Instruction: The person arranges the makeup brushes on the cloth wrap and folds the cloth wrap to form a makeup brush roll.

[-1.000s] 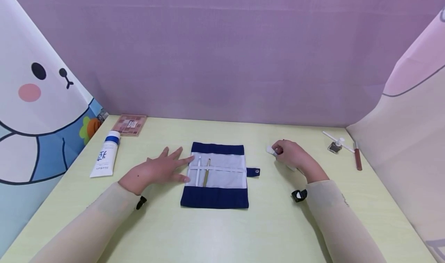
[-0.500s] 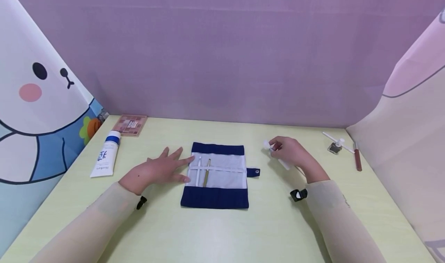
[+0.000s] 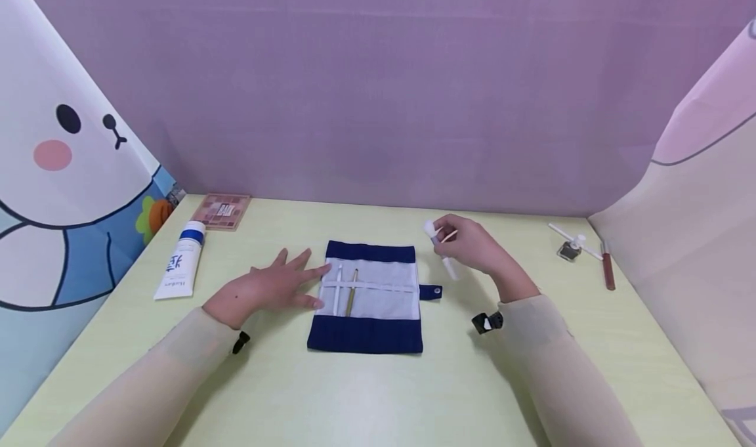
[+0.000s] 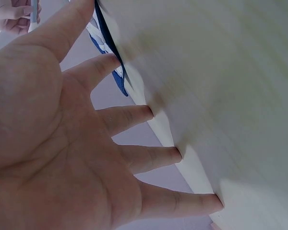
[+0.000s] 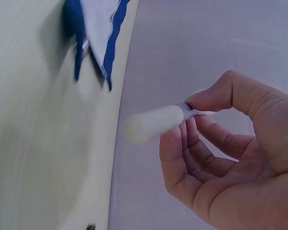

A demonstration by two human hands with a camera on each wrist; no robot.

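Observation:
A navy and pale grey roll-up case (image 3: 366, 337) lies unfolded on the table. Its elastic band holds a slim white stick (image 3: 337, 296) and a gold pencil-like stick (image 3: 351, 297). My left hand (image 3: 268, 287) has its fingers spread, with forefinger and thumb tips at the case's left edge; the left wrist view shows the fingertips on the tabletop. Above the table, right of the case, my right hand (image 3: 471, 245) pinches a white makeup brush (image 3: 450, 268) between thumb and fingers. The brush tilts, pale tip up; its thick white handle (image 5: 156, 123) fills the right wrist view's middle.
A white tube with a blue band (image 3: 180, 263) and a pink checkered palette (image 3: 221, 212) lie at the left. At the far right are a small dark glass bottle (image 3: 569, 250), a white stick (image 3: 558, 230) and a reddish-brown tube (image 3: 608, 271). A snap tab (image 3: 430, 293) sticks out from the case.
My right hand has lifted the makeup brush and carried it left toward the case, turning it more upright. The left hand and the case have stayed in place.

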